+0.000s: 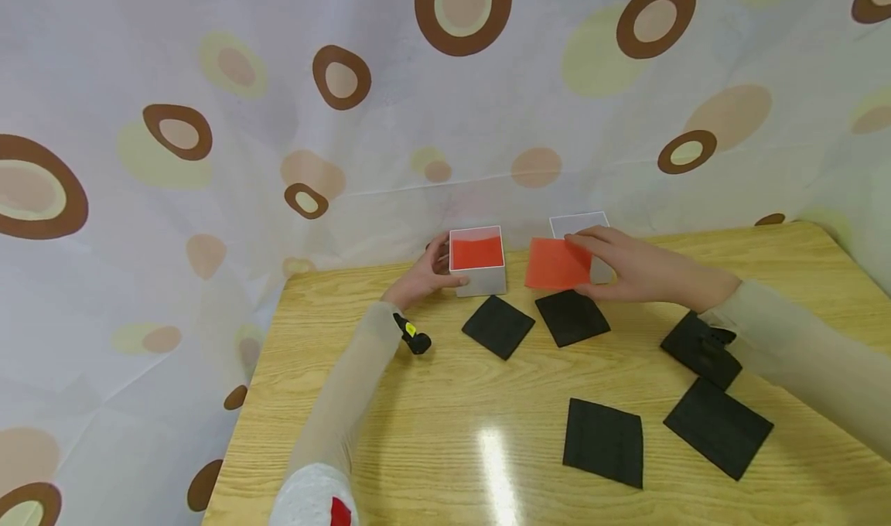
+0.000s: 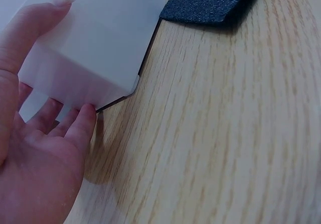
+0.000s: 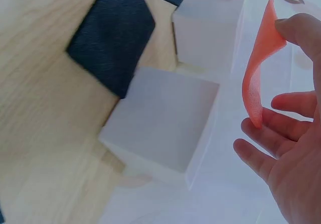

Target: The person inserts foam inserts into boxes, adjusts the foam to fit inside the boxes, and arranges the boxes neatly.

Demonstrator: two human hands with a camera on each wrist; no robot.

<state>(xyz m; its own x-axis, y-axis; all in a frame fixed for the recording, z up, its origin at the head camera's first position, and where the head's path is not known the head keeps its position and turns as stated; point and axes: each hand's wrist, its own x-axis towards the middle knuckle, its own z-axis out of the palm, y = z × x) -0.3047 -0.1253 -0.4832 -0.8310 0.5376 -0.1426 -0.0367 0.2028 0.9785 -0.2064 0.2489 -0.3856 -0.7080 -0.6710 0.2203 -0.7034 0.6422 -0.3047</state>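
My left hand (image 1: 444, 269) grips a small white box (image 1: 479, 278) lined with orange, thumb on one wall and fingers on the other. In the left wrist view the hand (image 2: 75, 58) clasps that box (image 2: 100, 43) at its corner. My right hand (image 1: 592, 263) pinches a thin orange foam sheet (image 1: 557, 264) and holds it upright just right of the box. The right wrist view shows the sheet (image 3: 258, 68) bent between thumb and fingers (image 3: 296, 106). A second white box (image 1: 579, 225) stands behind the sheet, and appears close up as a box (image 3: 165, 118) in the right wrist view.
Several black foam squares lie on the wooden table (image 1: 418, 433): two near the boxes (image 1: 497, 326) (image 1: 572, 317), others at the front right (image 1: 602, 441) (image 1: 718, 427). A spotted curtain (image 1: 348, 124) hangs behind the table's far and left edges.
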